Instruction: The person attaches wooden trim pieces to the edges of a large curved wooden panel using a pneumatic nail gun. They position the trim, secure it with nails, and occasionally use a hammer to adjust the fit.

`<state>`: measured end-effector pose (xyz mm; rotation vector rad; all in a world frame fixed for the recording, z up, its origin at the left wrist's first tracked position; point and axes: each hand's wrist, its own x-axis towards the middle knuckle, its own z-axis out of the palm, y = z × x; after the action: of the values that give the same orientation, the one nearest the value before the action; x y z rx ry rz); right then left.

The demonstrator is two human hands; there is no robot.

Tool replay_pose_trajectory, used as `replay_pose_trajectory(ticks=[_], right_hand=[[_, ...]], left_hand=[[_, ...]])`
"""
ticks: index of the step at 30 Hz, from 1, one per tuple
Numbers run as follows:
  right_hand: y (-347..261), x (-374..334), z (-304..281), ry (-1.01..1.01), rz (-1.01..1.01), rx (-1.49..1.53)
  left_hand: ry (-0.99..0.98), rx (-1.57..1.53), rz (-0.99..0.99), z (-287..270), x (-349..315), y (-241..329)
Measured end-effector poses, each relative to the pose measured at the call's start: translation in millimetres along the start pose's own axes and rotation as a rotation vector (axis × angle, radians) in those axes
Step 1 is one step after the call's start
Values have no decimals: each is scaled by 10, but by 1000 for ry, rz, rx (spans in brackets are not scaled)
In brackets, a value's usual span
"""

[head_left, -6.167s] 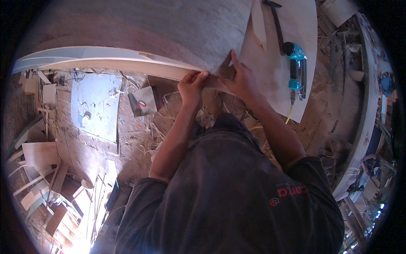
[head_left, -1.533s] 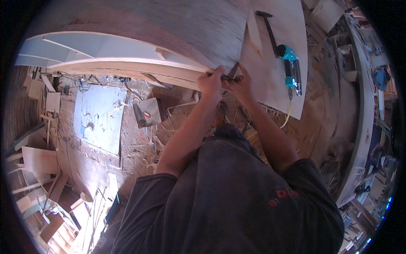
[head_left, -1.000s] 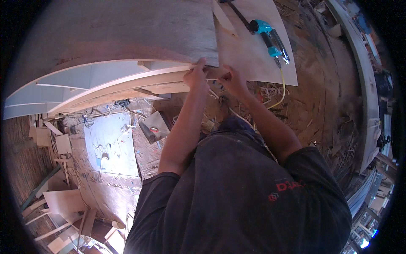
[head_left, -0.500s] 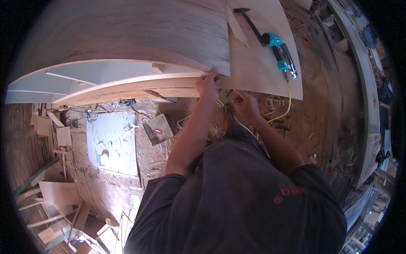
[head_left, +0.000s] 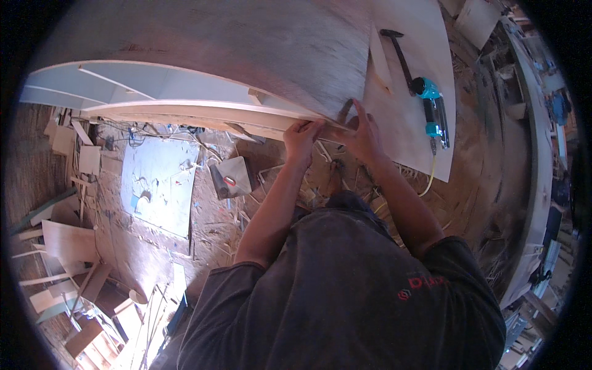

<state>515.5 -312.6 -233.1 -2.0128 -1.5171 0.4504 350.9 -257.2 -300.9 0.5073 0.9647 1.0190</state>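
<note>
A wide wooden panel (head_left: pixel 246 49) lies over a pale, open-sided wooden frame (head_left: pixel 203 82). At the panel's near right corner, my right hand (head_left: pixel 365 135) curves its fingers and thumb around the edge, gripping it. Just left of it, my left hand (head_left: pixel 300 140) has its fingers closed together against the frame's front rail (head_left: pixel 246 120). Whatever those left fingers may pinch is hidden. To the right, on a pale sheet (head_left: pixel 407 139), rest a hammer (head_left: pixel 401 55) and a teal-and-black nail gun (head_left: pixel 435 108) with a yellow hose (head_left: pixel 430 179). A thin wooden strip (head_left: pixel 379 61) lies beside the panel.
Below the frame, a grey box-like object (head_left: pixel 233 177) and a bright flat sheet (head_left: pixel 159 185) lie on the littered floor. Wood offcuts (head_left: pixel 71 240) are piled at the left. A long bench edge (head_left: pixel 536 185) runs along the right side.
My right hand has risen from below the edge onto the panel's corner. My left hand has let go of the corner and sits left of it. The whole view has shifted slightly.
</note>
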Motion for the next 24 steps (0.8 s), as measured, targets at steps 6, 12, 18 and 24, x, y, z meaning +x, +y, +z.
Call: replay_pose_trajectory(ticks=[6, 12, 18, 24], right_hand=[[281, 166, 84, -31, -55, -2], [167, 172, 13, -20, -61, 9], [250, 185, 25, -46, -70, -62], [287, 201, 22, -74, -97, -117]], left_hand=[[22, 322, 86, -2, 31, 57], [58, 441, 149, 112, -114, 238], [91, 412, 186, 86, -92, 129], [78, 363, 144, 132, -130, 130]])
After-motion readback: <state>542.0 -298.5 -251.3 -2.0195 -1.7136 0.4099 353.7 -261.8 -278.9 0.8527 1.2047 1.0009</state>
